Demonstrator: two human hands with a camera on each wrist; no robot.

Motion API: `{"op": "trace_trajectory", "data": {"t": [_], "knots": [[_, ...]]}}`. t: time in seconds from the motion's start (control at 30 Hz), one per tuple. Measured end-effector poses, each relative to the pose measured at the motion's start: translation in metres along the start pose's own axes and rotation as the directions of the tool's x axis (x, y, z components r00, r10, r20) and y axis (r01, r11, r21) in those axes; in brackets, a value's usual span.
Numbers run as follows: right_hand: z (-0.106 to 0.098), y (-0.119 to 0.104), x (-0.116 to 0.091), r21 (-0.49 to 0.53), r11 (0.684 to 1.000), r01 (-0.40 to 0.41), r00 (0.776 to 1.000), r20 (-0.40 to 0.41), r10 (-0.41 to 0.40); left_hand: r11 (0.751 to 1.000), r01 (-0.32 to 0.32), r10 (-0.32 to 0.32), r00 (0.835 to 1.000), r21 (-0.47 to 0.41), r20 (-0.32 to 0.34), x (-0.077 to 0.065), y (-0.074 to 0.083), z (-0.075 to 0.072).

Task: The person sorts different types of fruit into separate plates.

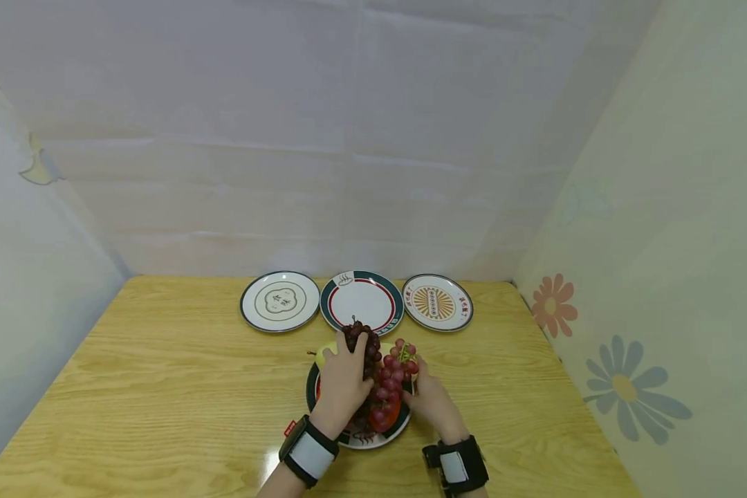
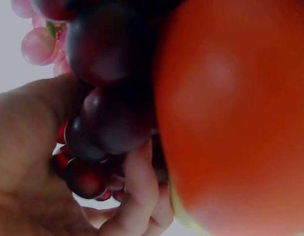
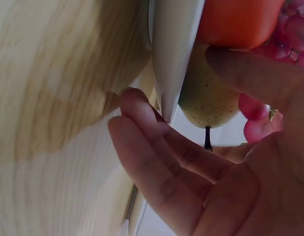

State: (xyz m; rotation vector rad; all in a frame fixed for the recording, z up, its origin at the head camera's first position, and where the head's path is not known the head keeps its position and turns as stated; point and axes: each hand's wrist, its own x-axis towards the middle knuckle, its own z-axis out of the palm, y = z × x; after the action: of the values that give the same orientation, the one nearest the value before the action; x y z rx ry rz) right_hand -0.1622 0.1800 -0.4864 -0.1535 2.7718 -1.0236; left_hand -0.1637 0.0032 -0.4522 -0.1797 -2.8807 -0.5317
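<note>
A plate with a dark green rim (image 1: 312,387) bears a heap of fruit at the table's near middle. My left hand (image 1: 342,391) grips a bunch of dark purple grapes (image 2: 117,120) over the heap, its fingers curled round them. Close beside that bunch is a smooth orange-red fruit (image 2: 230,108). Pinkish-red grapes (image 1: 389,380) lie on the plate's right side. My right hand (image 3: 240,182) is at the plate's right edge, fingers loosely extended near the rim. Its thumb is by a red fruit (image 3: 237,22) and a speckled pear (image 3: 208,98) with a dark stem.
Three plates stand in a row at the back: a white one with a dark rim (image 1: 261,315), a green-rimmed one (image 1: 328,304) and a white one with an orange sunburst (image 1: 457,316). Behind them is a pale cloth wall (image 1: 348,173). A small red tag (image 1: 290,428) shows by the left wrist.
</note>
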Motion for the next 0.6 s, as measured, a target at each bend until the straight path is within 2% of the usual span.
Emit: {"op": "trace_trajectory", "data": {"t": [0.13, 0.27, 0.33, 0.47, 0.53, 0.6], "knots": [[0.002, 0.003, 0.0, 0.006, 1.0, 0.03, 1.0, -0.007, -0.03, 0.999, 0.008, -0.009, 0.999, -0.032, -0.042, 0.0, 0.0, 0.001], [0.002, 0.005, 0.002, -0.025, 0.998, 0.065, 0.998, -0.023, -0.066, 0.997, -0.005, 0.0, 0.998, -0.081, -0.067, 0.002, -0.003, -0.008], [0.002, 0.006, 0.003, -0.043, 0.996, 0.074, 0.997, -0.027, -0.075, 0.995, -0.019, 0.009, 0.994, -0.097, -0.106, 0.005, -0.006, -0.015], [0.0, 0.006, 0.003, -0.061, 0.996, 0.06, 0.998, -0.018, -0.061, 0.994, -0.053, 0.032, 0.977, -0.095, -0.211, 0.016, -0.017, -0.034], [0.001, 0.006, 0.003, -0.076, 0.995, 0.058, 0.998, -0.02, -0.059, 0.996, -0.045, 0.025, 0.971, -0.078, -0.238, 0.025, -0.028, -0.046], [0.001, 0.005, 0.002, -0.092, 0.994, 0.063, 0.997, -0.032, -0.066, 0.998, -0.031, 0.016, 0.971, -0.059, -0.237, 0.037, -0.043, -0.058]]}}
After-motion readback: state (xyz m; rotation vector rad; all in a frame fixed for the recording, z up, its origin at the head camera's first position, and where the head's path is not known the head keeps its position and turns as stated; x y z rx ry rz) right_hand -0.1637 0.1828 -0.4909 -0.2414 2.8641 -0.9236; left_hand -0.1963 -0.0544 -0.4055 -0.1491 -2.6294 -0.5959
